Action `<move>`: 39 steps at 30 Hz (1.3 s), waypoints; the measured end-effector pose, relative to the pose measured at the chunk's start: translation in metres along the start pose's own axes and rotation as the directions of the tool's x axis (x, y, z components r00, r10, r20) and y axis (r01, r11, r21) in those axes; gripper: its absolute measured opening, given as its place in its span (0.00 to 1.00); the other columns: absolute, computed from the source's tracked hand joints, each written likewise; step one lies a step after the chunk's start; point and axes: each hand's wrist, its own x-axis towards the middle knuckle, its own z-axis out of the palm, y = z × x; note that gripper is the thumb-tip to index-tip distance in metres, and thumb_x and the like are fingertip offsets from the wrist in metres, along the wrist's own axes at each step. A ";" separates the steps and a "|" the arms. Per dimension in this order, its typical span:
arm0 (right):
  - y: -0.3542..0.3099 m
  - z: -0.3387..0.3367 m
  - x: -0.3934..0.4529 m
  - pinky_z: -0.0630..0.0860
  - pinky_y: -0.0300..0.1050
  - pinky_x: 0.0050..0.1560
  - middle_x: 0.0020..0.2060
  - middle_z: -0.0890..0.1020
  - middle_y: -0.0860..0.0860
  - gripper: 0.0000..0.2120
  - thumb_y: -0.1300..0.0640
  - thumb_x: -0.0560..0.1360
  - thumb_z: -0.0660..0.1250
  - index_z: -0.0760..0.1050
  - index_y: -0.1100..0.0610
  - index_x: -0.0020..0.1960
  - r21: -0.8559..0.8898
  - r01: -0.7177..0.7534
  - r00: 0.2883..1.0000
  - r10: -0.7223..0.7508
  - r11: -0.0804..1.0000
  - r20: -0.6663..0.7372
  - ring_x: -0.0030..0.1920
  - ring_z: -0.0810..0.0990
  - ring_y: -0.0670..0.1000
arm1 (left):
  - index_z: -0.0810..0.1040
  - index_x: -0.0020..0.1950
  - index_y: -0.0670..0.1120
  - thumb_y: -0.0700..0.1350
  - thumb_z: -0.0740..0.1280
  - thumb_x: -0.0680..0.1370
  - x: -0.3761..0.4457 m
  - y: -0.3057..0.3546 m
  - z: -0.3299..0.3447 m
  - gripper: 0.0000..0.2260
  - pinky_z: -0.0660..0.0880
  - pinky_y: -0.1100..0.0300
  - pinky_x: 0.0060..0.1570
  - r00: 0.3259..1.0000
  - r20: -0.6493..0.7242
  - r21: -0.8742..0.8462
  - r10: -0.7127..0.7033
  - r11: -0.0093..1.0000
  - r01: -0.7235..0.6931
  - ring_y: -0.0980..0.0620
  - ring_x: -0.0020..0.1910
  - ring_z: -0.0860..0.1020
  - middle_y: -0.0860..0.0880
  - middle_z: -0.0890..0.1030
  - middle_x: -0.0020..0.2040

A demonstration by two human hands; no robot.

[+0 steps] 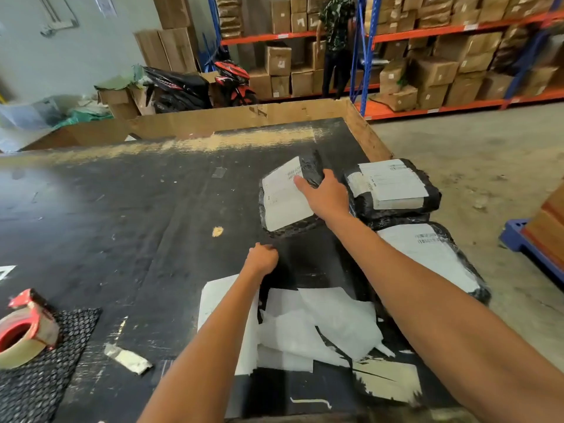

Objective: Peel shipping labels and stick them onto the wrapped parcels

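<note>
A black-wrapped parcel [308, 169] lies on the black table [122, 209] with a white shipping label [282, 199] across its top. My right hand [328, 193] grips the parcel's right side, thumb resting on the label. My left hand [262, 258] is a closed fist pressed on the table just in front of that parcel, with nothing visible in it. Two more labelled black parcels sit to the right: one at the table's edge [393, 187] and one nearer me [433, 254]. Peeled white backing sheets [323, 325] lie in a loose pile under my forearms.
A red tape dispenser [24, 328] rests on a black mesh mat [45, 361] at the near left. A cardboard wall [213, 120] borders the table's far side. Beyond are a parked motorbike [195, 83], shelves of cartons [427, 50], and a person [335, 41] standing there.
</note>
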 end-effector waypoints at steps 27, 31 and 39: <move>0.139 -0.197 -0.085 0.75 0.57 0.66 0.60 0.80 0.52 0.19 0.38 0.74 0.67 0.77 0.47 0.60 0.277 -0.222 0.975 0.206 0.935 0.088 0.60 0.78 0.56 | 0.50 0.81 0.45 0.60 0.53 0.83 -0.050 0.019 0.082 0.32 0.54 0.41 0.76 0.994 -0.081 0.447 0.076 0.894 -0.032 0.40 0.80 0.51 0.43 0.50 0.82; 0.135 -0.196 -0.081 0.74 0.50 0.54 0.55 0.81 0.54 0.19 0.37 0.75 0.62 0.78 0.50 0.55 0.053 -0.167 0.981 0.161 0.985 0.105 0.58 0.79 0.59 | 0.53 0.81 0.44 0.59 0.55 0.83 -0.054 0.017 0.081 0.31 0.57 0.41 0.75 0.990 -0.083 0.439 0.115 0.896 -0.067 0.41 0.78 0.54 0.44 0.53 0.80; 0.113 -0.204 -0.083 0.73 0.51 0.57 0.67 0.75 0.58 0.27 0.39 0.82 0.59 0.73 0.60 0.69 -0.395 -0.119 0.992 0.125 0.911 -0.010 0.61 0.76 0.61 | 0.77 0.65 0.43 0.46 0.63 0.81 -0.094 0.041 0.050 0.15 0.79 0.53 0.52 0.981 -0.106 0.231 0.165 0.963 -0.137 0.39 0.56 0.80 0.41 0.80 0.61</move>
